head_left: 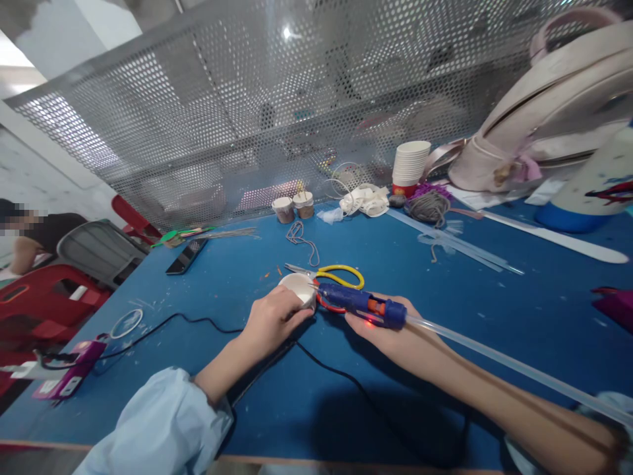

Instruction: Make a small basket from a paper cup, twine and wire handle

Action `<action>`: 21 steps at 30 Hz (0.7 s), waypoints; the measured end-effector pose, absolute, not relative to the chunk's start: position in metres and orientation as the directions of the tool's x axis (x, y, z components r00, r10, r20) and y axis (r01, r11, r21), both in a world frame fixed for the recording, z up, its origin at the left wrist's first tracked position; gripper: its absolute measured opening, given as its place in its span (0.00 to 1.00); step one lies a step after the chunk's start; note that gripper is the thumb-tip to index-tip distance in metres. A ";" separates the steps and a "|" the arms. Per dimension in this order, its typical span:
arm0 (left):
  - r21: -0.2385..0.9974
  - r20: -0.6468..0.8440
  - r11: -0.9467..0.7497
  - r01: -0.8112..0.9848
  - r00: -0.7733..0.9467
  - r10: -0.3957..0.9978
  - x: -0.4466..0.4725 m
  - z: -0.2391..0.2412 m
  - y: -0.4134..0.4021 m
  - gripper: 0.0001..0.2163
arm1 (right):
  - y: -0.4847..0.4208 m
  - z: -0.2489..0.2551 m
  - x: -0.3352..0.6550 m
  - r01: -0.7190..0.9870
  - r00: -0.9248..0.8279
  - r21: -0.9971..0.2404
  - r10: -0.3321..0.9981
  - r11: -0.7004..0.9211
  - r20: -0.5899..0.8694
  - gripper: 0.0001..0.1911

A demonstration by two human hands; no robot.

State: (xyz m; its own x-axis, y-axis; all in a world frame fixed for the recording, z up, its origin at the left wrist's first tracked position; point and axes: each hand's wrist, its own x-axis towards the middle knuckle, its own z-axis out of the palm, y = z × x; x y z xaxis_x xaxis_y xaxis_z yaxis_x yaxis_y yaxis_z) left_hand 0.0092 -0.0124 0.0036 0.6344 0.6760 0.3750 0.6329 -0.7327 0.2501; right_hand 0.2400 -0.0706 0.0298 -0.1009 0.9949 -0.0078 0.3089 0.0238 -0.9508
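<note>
My left hand [271,320] is closed around a small white paper cup [299,287], thumb on its near side. In my right hand [380,333] is a blue hot glue gun [356,303], its little light glowing red. A long clear glue stick [494,356] sticks out of the gun's back end above my forearm. The gun's metal nozzle points left and meets or overlaps the cup's right rim; whether it touches I cannot tell. Just behind the cup and gun lie scissors [341,276] with yellow and red handles, partly hidden by the gun.
On the blue table are a phone [186,256], a purple power strip [72,369], a black cord [341,371], stacked paper cups [412,165], grey yarn [429,206], spare glue sticks [450,241] and a bottle [583,185]. A perforated metal screen [237,132] stands behind. Another person sits far left.
</note>
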 end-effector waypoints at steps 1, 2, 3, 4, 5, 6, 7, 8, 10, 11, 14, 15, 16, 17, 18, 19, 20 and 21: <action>0.235 0.391 -0.729 0.643 0.624 0.677 0.009 0.001 -0.012 0.11 | -0.070 0.029 0.241 0.310 -0.106 -0.950 0.994 0.032 -0.001 0.14; 0.222 0.413 -0.726 0.651 0.611 0.675 0.008 0.000 -0.012 0.12 | -0.070 0.029 0.241 0.313 -0.110 -0.949 0.994 0.040 0.005 0.13; 0.213 0.439 -0.724 0.656 0.598 0.671 0.008 0.000 -0.012 0.15 | -0.069 0.029 0.241 0.318 -0.114 -0.947 0.993 0.046 0.010 0.13; 0.206 0.466 -0.727 0.655 0.587 0.662 0.008 0.001 -0.014 0.20 | -0.069 0.030 0.242 0.326 -0.111 -0.944 0.994 0.049 0.013 0.13; 0.201 0.494 -0.732 0.651 0.578 0.650 0.008 0.004 -0.017 0.24 | -0.070 0.030 0.242 0.333 -0.111 -0.942 0.994 0.048 0.011 0.12; 0.192 0.520 -0.742 0.643 0.575 0.632 0.007 0.007 -0.020 0.27 | -0.070 0.031 0.242 0.337 -0.108 -0.940 0.994 0.045 0.008 0.12; 0.180 0.542 -0.753 0.633 0.575 0.612 0.005 0.012 -0.023 0.28 | -0.070 0.033 0.242 0.338 -0.098 -0.940 0.995 0.041 0.008 0.12; 0.170 0.563 -0.762 0.625 0.573 0.596 0.003 0.017 -0.026 0.27 | -0.071 0.034 0.242 0.334 -0.089 -0.942 0.996 0.037 0.008 0.12; 0.186 0.603 -0.763 0.620 0.541 0.586 -0.003 0.027 -0.029 0.22 | -0.072 0.037 0.241 0.318 -0.066 -0.948 0.998 0.029 0.008 0.13; 0.218 0.622 -0.752 0.622 0.506 0.598 -0.006 0.031 -0.029 0.18 | -0.072 0.038 0.241 0.309 -0.056 -0.951 0.998 0.022 0.005 0.13; 0.384 0.623 -0.662 0.643 0.348 0.700 -0.019 0.038 -0.021 0.12 | -0.073 0.040 0.240 0.291 -0.018 -0.957 1.000 0.000 -0.006 0.13; 0.448 0.594 -0.604 0.660 0.286 0.752 -0.022 0.038 -0.016 0.12 | -0.073 0.040 0.240 0.289 -0.010 -0.957 1.000 -0.004 -0.007 0.12; 0.511 0.553 -0.533 0.675 0.217 0.805 -0.025 0.038 -0.010 0.13 | -0.073 0.040 0.240 0.289 -0.009 -0.957 1.000 -0.005 -0.008 0.12; 0.569 0.501 -0.457 0.684 0.152 0.852 -0.028 0.036 -0.004 0.13 | -0.073 0.039 0.241 0.291 -0.014 -0.957 1.000 -0.005 -0.009 0.12; 0.619 0.446 -0.386 0.684 0.098 0.890 -0.030 0.034 0.001 0.12 | -0.072 0.039 0.241 0.292 -0.020 -0.957 1.000 -0.005 -0.011 0.12; 0.660 0.396 -0.330 0.674 0.061 0.916 -0.032 0.031 0.007 0.12 | -0.072 0.039 0.241 0.291 -0.024 -0.957 1.000 -0.007 -0.015 0.13; 0.690 0.350 -0.290 0.663 0.045 0.936 -0.033 0.028 0.011 0.11 | -0.072 0.039 0.241 0.288 -0.024 -0.958 0.999 -0.014 -0.022 0.13; 0.712 0.314 -0.264 0.651 0.041 0.948 -0.034 0.026 0.014 0.12 | -0.072 0.040 0.241 0.283 -0.017 -0.959 0.999 -0.026 -0.032 0.13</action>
State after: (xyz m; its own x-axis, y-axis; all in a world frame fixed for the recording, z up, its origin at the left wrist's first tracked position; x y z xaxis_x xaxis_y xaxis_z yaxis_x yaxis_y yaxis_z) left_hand -0.0339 0.0142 0.0259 0.0412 0.9485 0.3142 0.6506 -0.2641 0.7120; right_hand 0.2414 -0.0724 0.0401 -0.0175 0.9993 -0.0321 0.2830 -0.0258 -0.9588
